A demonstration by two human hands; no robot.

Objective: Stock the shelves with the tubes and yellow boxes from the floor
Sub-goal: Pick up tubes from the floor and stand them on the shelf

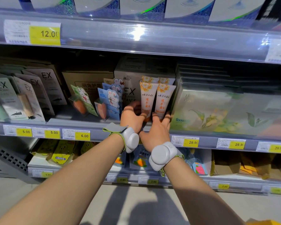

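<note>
Left of frame centre, middle shelf (104,123): rabbit-card packs (111,101) stand upright just left of the work area.

Left hand (132,118), centre of frame: fingers spread and reaching to the base of the left front tube (147,98). Fingertips are at the orange cap, but whether they actually clasp it I cannot tell; motion blur hides the contact.

Tubes: two in front, side by side and touching, caps down, with at least two more directly behind. They stand on the middle shelf, centre of frame, between the rabbit-card packs and the pale floral boxes (217,114).

Right hand (156,132), just right of centre: fingers splayed around the base of the right front tube (164,99). Grasp likewise not readable; the fingers look extended rather than clenched.

Judgement: step in hand is squaring the tube row at the shelf front. To do it well, press low at the caps, not at the crimped tops, since the tubes stand on narrow caps and likely tip easily. Keep both fronts level with the shelf lip, printed faces forward. Avoid nudging the rabbit-card packs, which look light and already lean.

Lower right corner: a yellow edge (266,222), unidentified.
</note>
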